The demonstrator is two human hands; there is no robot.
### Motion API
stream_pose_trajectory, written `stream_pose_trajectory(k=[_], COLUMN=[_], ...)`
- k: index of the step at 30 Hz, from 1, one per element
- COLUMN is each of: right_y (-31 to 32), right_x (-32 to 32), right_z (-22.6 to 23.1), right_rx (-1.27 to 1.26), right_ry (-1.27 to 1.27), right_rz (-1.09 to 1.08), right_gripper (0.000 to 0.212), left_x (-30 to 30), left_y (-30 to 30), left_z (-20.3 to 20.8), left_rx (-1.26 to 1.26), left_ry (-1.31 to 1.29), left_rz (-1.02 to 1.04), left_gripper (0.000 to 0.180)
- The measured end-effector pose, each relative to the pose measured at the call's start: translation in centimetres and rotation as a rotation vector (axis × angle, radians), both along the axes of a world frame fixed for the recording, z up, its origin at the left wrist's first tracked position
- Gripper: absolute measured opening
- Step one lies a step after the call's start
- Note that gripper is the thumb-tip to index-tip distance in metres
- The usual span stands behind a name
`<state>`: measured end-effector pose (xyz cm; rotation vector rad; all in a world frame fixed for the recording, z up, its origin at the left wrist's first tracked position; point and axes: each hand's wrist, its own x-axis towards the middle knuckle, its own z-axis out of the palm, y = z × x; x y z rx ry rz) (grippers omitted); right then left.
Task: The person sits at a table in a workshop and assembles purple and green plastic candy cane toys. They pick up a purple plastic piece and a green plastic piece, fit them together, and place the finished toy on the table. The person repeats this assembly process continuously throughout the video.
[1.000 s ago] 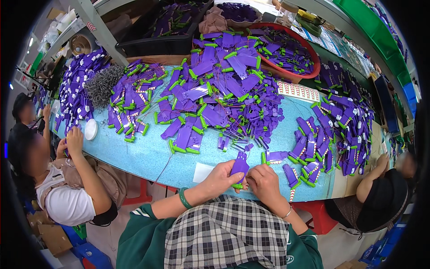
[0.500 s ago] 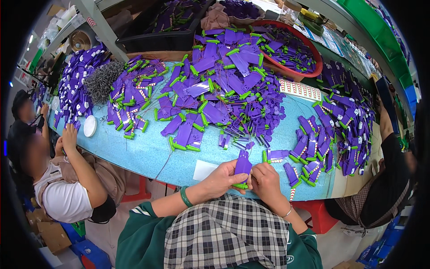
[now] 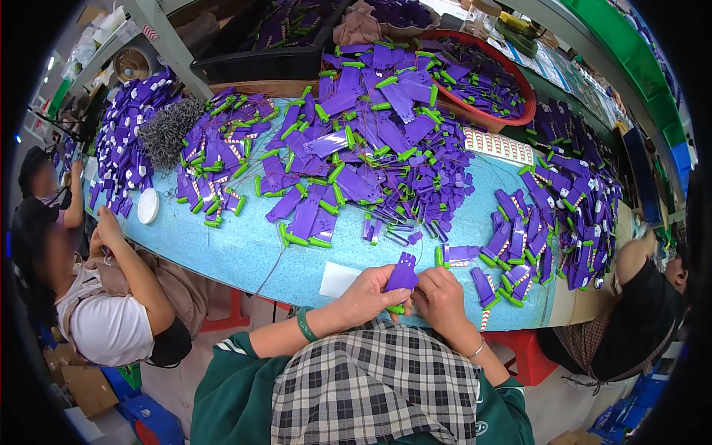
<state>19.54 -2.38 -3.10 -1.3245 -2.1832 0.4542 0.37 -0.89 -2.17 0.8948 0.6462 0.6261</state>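
Note:
My left hand [image 3: 371, 291] pinches a flat purple plastic piece [image 3: 403, 273] with a bright green end, its notched tip pointing away from me. Close against its right edge, my right hand [image 3: 442, 298] has its fingers pressed together; whatever they may hold is hidden. Just beyond my hands lies another purple piece with a green end and a striped sticker [image 3: 461, 254]. A large heap of purple and green pieces [image 3: 356, 141] spreads across the blue table [image 3: 237, 256]. More such pieces with red-and-white striped stickers [image 3: 515, 233] lie to the right.
A white paper [image 3: 340, 280] lies left of my hands, and a sheet of striped stickers [image 3: 497, 147] lies farther back. Behind stand a red basin [image 3: 528, 100] and a black crate [image 3: 259, 68]. A round white lid [image 3: 148, 206] is at left. People sit on both sides.
My hands stay nearly in place, with the purple piece slightly shifted. The person at right has drawn an arm back toward the table edge; the hands of the person at left have moved slightly.

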Motion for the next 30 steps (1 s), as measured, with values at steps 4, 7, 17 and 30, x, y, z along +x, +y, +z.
stream_pose_trajectory(k=[4,7,17,30], right_y=[0.0,0.0,0.0,-0.2], right_x=[0.0,0.1,0.0,1.1], right_z=[-0.4,-0.6,-0.3,0.1], right_rx=[0.017,0.021,0.016,-0.086], right_ry=[0.01,-0.001,-0.009,0.131], right_rz=[0.001,0.008,0.012,0.031], right_gripper=[0.014,0.015,0.015,0.017], left_x=[0.2,0.5,0.3,0.7], left_y=[0.2,0.1,-0.2,-0.2], left_z=[0.4,0.3,0.1,-1.8], left_rx=[0.092,0.107,0.201,0.06], left_ry=[0.188,0.172,0.214,0.145], left_rz=[0.018,0.044,0.012,0.004], left_gripper=[0.018,0.02,0.03,0.023])
